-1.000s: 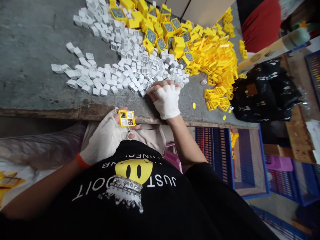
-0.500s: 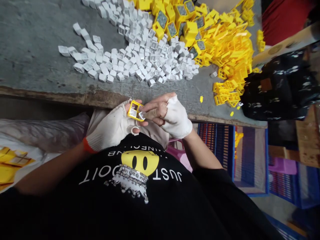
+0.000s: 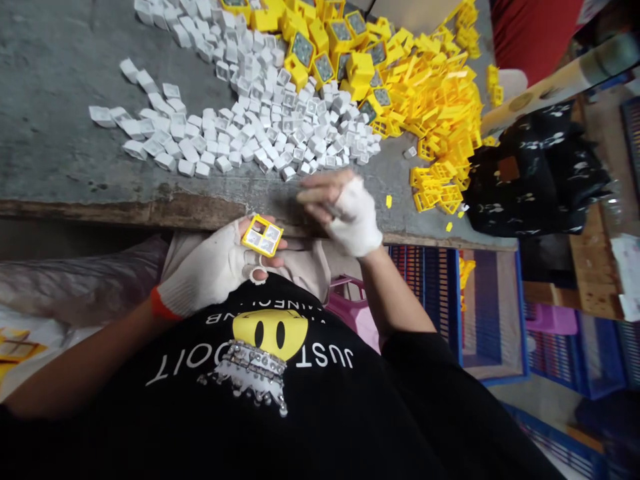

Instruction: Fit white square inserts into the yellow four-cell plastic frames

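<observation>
My left hand [image 3: 220,263], in a white fingerless glove with an orange cuff, holds a small yellow plastic frame [image 3: 262,252] in front of the table edge. The frame has four square compartments; white caps fill three of them and the upper left one is a bare opening. My right hand [image 3: 347,210], gloved the same way, is over the table edge, apart from the frame. Its fingers stretch left, slightly blurred, with nothing visible in them. Just beyond lies a heap of small white square caps [image 3: 295,123], nearest to this hand.
Behind the caps lie yellow blocks with grey faces [image 3: 303,50]. A heap of yellow frames [image 3: 437,90] lies to the right, beside a black patterned bag [image 3: 535,180]. Blue crates [image 3: 493,373] and a pink stool [image 3: 355,300] stand below table height. A person's red clothing [image 3: 530,33] shows at the back right.
My right hand has drawn away from the frame, up and right toward the white caps. A third cap now sits flat in the frame, where it was tilted under the fingers. The view has shifted slightly.
</observation>
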`<move>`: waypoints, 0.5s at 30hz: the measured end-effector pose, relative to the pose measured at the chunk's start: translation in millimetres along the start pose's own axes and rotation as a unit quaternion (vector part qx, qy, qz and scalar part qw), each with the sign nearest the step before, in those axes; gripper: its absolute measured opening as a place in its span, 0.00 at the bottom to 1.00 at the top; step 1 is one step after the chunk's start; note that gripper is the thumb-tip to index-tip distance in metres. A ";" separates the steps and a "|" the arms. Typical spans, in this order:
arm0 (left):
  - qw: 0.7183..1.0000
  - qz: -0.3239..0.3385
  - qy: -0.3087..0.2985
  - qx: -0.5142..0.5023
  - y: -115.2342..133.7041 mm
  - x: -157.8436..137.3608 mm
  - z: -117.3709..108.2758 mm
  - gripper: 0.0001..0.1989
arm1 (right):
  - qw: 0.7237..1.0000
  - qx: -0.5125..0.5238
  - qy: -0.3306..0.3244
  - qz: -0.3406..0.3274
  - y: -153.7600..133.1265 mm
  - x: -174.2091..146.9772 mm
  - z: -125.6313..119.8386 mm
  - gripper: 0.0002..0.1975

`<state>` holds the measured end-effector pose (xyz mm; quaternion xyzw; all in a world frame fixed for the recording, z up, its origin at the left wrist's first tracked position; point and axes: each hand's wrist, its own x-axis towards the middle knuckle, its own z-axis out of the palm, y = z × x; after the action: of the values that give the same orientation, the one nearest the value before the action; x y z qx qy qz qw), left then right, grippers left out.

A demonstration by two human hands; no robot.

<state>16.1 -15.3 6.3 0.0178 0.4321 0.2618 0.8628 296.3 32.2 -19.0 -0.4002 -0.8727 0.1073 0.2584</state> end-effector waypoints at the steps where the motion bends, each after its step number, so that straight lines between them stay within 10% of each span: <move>1: 1.000 0.017 0.023 0.001 0.1 -0.9 4.4 0.16 | 0.997 -0.053 -0.009 0.062 10.6 10.0 -0.3 0.11; 6: 0.997 0.066 0.037 -0.011 -2.7 1.9 6.2 0.12 | 0.974 -0.154 -0.097 0.132 32.9 56.3 12.0 0.07; 15: 0.993 0.121 -0.006 0.014 -12.2 3.7 -10.6 0.14 | 0.991 0.042 -0.109 0.069 -41.6 42.6 -4.1 0.13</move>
<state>15.2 -26.1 -6.2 0.0833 0.4249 0.3579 0.8273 248.5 36.9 16.5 -0.4342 -0.8605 0.2047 0.1708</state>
